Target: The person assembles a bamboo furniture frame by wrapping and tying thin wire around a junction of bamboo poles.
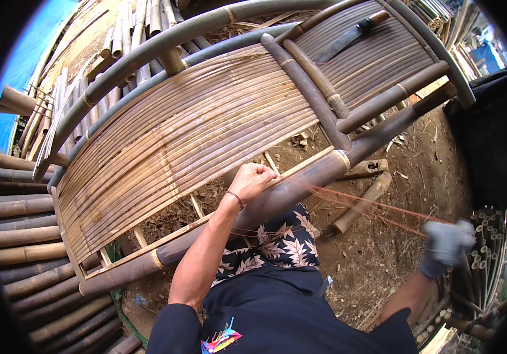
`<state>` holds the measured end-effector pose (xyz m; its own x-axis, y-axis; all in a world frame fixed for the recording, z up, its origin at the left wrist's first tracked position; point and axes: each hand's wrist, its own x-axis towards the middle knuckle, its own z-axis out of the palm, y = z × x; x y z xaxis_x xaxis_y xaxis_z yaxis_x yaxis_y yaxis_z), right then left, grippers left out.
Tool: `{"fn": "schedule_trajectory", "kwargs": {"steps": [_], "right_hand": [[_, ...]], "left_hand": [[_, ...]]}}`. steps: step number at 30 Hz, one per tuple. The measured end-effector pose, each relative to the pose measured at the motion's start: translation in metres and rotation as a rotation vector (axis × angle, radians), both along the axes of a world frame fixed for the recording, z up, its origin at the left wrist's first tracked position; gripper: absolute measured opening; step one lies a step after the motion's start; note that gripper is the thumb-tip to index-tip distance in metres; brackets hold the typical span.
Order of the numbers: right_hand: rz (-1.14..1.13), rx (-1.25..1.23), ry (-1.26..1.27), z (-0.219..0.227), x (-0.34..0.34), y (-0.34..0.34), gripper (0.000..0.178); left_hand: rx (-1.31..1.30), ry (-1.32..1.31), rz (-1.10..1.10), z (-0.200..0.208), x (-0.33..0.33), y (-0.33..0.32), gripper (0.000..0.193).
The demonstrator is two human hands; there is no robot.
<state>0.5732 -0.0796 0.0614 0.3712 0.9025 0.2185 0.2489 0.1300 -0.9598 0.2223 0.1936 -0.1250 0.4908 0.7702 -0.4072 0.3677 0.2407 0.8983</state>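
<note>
A bamboo bench frame (259, 203) of thick dark poles lies across in front of me, its seat made of thin bamboo slats (194, 127). Over the gap between the slats and the near pole, my left hand (253, 182) is closed in a pinch at the pale inner strip. Whatever its fingertips hold is hidden. Thin orange cord (360, 200) stretches from the near pole beside that hand out to the right. At its far end my right hand (447, 245), in a grey glove and smeared by motion, is closed on the cord strands.
A large knife (348, 40) with a wooden handle rests on the farther slatted section. Cut bamboo pieces (362, 203) lie on the dirt at right. Bamboo poles (35, 253) are stacked at left; more poles (141, 35) lie behind the bench. Dark cloth (489, 135) hangs at right.
</note>
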Motion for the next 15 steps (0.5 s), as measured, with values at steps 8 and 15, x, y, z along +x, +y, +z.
{"fn": "schedule_trajectory", "kwargs": {"steps": [8,15], "right_hand": [[-0.648,-0.554,-1.336,0.115,0.310,-0.290,0.023],[-0.304,-0.668,-1.228,-0.061,0.095,-0.032,0.050]], "left_hand": [[0.007,0.208,0.035,-0.032,0.015,-0.008,0.018],[-0.052,0.385,-0.016,-0.021,0.018,0.009,0.010]]}}
